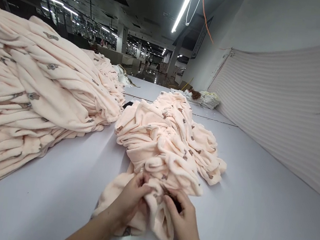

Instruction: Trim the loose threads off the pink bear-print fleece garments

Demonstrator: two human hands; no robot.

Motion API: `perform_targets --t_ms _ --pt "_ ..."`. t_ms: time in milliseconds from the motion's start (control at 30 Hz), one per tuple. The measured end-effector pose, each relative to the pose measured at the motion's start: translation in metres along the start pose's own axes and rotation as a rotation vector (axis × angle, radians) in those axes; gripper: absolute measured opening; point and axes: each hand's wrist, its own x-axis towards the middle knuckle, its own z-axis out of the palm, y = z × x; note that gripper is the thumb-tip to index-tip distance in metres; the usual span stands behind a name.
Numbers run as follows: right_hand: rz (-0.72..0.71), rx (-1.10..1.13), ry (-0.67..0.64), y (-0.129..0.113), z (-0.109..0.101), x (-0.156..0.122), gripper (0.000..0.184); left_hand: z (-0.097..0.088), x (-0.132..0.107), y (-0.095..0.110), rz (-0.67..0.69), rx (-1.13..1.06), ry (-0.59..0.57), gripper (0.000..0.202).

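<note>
Pale pink plush fabric [160,212] with small grey-brown printed figures lies bunched in front of me, its near end lifted between my hands. My left hand [133,198] is closed, pinching a fold of it between thumb and fingers. Closed around what look like dark thread snips [177,205] is my right hand [181,215]; their narrow tip points left at the fabric by my left fingers. Most of the snips is hidden in the palm. The rest of this fabric heap [169,141] stretches away across the table.
A large pile of the same pink fabric [38,89] rises on the left of the white table [255,206]. Folded pale cloths [209,100] lie at the back right. A striped pale sheet [285,106] hangs along the right side. Red-printed film runs along the near edge.
</note>
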Motion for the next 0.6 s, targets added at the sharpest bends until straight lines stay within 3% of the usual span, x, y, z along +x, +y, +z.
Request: perform_targets --t_ms 100,200,267,367,467,533,600 --pt "0.06 0.047 0.167 -0.001 -0.008 0.001 0.032 0.032 0.024 0.023 -0.01 -0.065 -0.024 0.029" --pt "0.124 0.11 0.245 -0.001 -0.017 0.001 0.028 0.052 0.039 0.034 -0.019 -0.083 -0.031 0.028" --pt "0.161 0.148 0.313 0.001 -0.025 0.004 0.032 0.053 0.04 0.032 -0.046 -0.061 -0.053 0.025" --pt "0.19 0.197 0.386 0.003 -0.037 0.01 0.039 0.041 0.036 0.022 -0.155 0.031 -0.141 0.021" --pt "0.166 0.246 0.258 0.0 -0.034 0.01 0.037 0.02 0.032 0.019 -0.312 0.17 -0.286 0.022" --pt "0.169 0.288 0.045 -0.002 -0.023 0.001 0.035 0.004 0.028 0.025 -0.351 0.283 -0.337 0.025" --pt "0.162 0.325 -0.182 -0.001 -0.013 -0.013 0.036 -0.011 0.023 0.037 -0.304 0.418 -0.304 0.023"
